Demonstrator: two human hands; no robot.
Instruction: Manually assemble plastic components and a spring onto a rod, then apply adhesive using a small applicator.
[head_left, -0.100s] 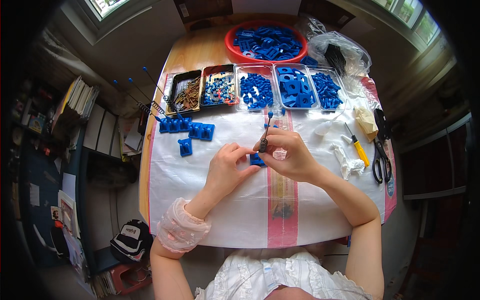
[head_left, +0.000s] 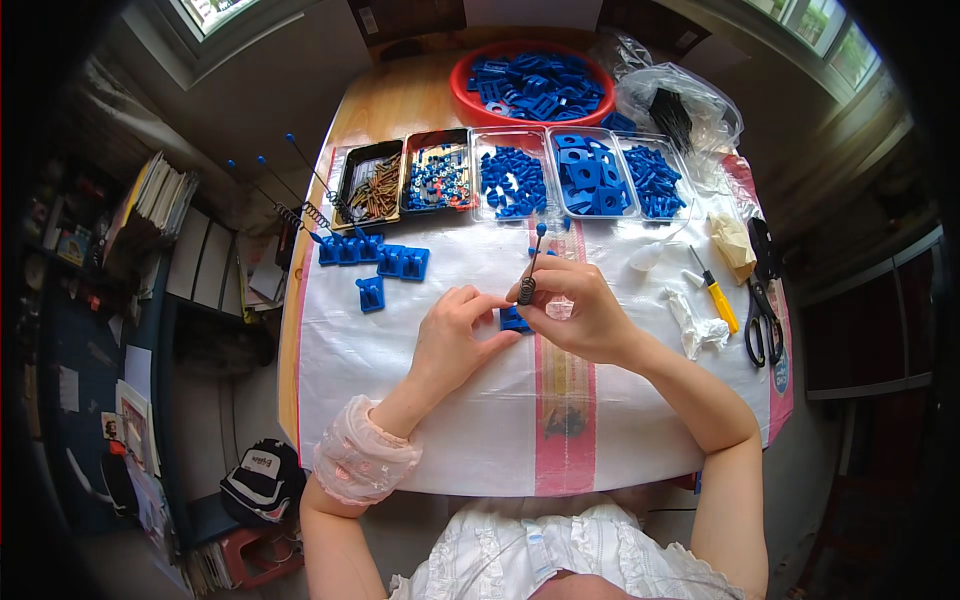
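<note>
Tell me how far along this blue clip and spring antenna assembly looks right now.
Done: a row of blue assembled pieces with spring antennas lies at the cloth's upper left, one more below it. In hand: the right hand holds a spring antenna upright over a blue clip, which the left hand steadies. Left: the trays and red bowl remain full of blue parts, so most seems ahead.

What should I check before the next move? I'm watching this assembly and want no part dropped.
1. Right hand pinches the spring-ended rod: ok.
2. Left hand fingers at the small blue part: ok.
3. Rod seated in the part: cannot tell, fingers hide the joint.
4. Finished blue pieces lie apart from the hands: ok.
5. Trays of blue parts stand within reach: ok.
</note>
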